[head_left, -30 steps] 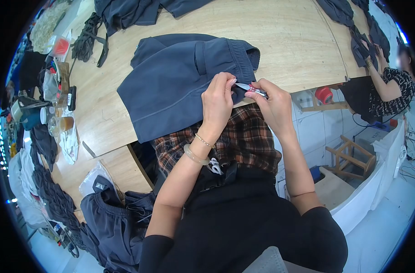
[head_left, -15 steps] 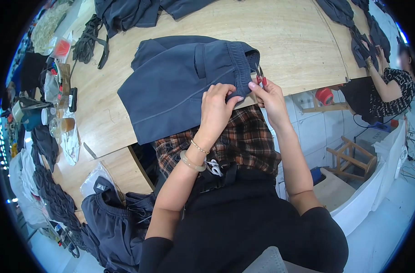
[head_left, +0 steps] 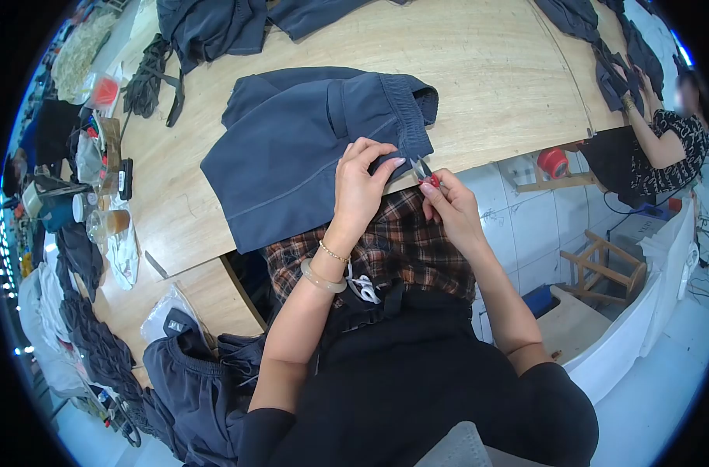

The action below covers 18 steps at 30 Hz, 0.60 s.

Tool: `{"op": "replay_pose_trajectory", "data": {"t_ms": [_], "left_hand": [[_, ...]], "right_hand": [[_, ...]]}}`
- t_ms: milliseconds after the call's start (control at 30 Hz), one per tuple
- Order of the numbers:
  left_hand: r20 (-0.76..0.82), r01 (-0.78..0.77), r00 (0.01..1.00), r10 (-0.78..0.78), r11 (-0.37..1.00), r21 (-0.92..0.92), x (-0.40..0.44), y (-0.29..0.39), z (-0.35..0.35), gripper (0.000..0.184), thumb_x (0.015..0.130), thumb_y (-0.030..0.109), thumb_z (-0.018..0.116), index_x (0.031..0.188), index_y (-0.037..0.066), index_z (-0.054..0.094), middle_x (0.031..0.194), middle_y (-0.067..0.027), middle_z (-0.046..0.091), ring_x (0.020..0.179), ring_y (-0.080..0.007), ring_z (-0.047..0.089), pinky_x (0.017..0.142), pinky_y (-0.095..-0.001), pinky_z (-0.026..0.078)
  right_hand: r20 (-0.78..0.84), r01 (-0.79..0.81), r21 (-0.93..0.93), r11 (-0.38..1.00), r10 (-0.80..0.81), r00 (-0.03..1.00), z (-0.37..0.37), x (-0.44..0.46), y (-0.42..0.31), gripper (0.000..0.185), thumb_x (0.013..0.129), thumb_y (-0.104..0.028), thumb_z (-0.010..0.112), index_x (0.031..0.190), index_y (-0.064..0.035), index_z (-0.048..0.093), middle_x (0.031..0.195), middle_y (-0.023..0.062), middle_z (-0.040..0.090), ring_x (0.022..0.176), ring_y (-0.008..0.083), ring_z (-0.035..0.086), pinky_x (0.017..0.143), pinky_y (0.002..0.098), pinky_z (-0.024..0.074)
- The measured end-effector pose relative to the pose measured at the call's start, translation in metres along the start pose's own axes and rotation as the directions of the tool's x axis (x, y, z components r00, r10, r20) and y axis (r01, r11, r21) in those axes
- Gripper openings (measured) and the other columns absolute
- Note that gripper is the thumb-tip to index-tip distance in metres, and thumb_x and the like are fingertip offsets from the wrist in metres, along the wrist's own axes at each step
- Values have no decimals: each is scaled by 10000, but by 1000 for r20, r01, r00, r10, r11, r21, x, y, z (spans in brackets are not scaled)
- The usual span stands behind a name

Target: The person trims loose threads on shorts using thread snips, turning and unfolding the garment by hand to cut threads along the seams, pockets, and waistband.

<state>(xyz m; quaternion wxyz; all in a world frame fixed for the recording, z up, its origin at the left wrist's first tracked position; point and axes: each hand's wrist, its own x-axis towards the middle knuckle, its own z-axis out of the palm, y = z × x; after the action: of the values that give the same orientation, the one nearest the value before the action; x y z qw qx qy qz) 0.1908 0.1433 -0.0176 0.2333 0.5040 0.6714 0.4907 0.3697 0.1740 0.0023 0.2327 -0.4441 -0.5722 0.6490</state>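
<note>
Dark blue shorts (head_left: pixel 292 156) with a gathered elastic waistband (head_left: pixel 405 109) lie on the wooden table in front of me. My left hand (head_left: pixel 361 175) pinches the fabric at the waistband's near end, thumb and index finger together. In my right hand (head_left: pixel 454 206) I hold small red-handled scissors (head_left: pixel 424 173). Their blades look parted and point up and left, close to the waistband's edge by my left fingertips. Whether the blades touch cloth or thread I cannot tell.
Dark garments (head_left: pixel 214 27) lie at the table's far side, beside a bundle of dark straps (head_left: pixel 146 82). Jars (head_left: pixel 109 222) and small items line the left edge. More dark shorts (head_left: pixel 187 373) sit lower left. At right, a co-worker (head_left: pixel 670 148) handles dark cloth; a wooden stool (head_left: pixel 603 268) stands below.
The scissors have swung from pointing away over the waistband to pointing left at its near edge. My right hand has moved down toward me; my left still pinches the cloth.
</note>
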Motion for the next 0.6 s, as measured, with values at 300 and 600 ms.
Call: {"op": "replay_pose_trajectory", "data": {"t_ms": [300,600], "left_hand": [[-11,19,1000,-19,1000,-14,-1,0,0,164,806,61,735,940,-21,691,872,-80,646,802,-189,612,772,-285,474],[-10,54,999,-54,999,-10,0,1,0,166,811,77,734,934,-25,691,869,-78,652,798,-184,620,764,-279,475]], "right_hand": [[16,22,-22,1000,-21,1000,5,6,-4,180,1002,-191,534,916,-35,551,632,-15,533,568,41,472,533,207,361],[-2,47,76,996,-47,999,7,10,-5,177,1006,-200,531,912,-50,541,633,-15,539,563,34,486,515,194,357]]}}
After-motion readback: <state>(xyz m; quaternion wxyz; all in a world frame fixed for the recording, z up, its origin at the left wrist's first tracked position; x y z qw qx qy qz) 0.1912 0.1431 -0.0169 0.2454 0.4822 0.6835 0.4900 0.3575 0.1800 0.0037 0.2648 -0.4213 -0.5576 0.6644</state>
